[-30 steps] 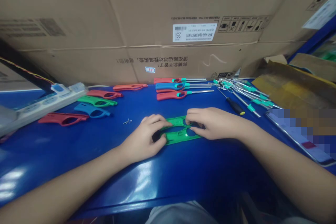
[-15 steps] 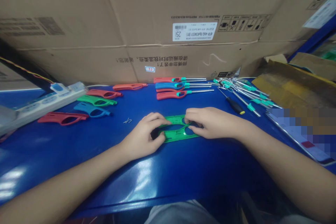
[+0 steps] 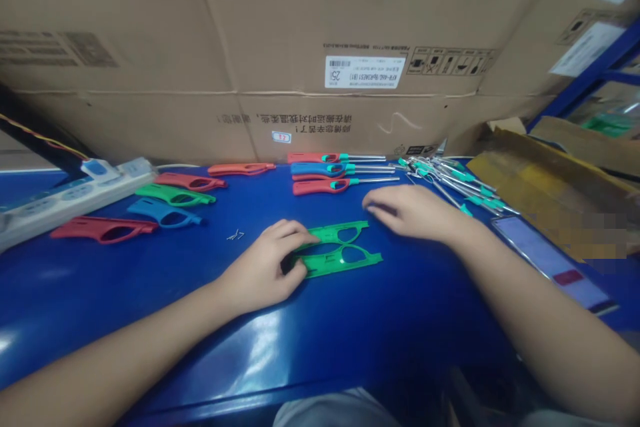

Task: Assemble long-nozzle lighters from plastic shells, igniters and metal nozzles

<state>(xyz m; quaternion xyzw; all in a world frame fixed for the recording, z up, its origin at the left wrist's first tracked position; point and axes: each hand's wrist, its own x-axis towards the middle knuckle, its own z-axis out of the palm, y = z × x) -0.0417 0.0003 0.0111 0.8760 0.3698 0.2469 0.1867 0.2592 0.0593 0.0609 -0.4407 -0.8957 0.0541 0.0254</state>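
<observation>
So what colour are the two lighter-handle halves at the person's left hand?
Both handle halves are green, best seen in the head view.

Two hands (image 3: 270, 265), two open green halves (image 3: 320, 267)

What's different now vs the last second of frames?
The right hand let go of the green casing halves and moved away from the wearer, slightly right. The camera view shifted slightly too. Unchanged: left hand still on both halves; lighters, loose casings and small metal pieces stayed put.
</observation>
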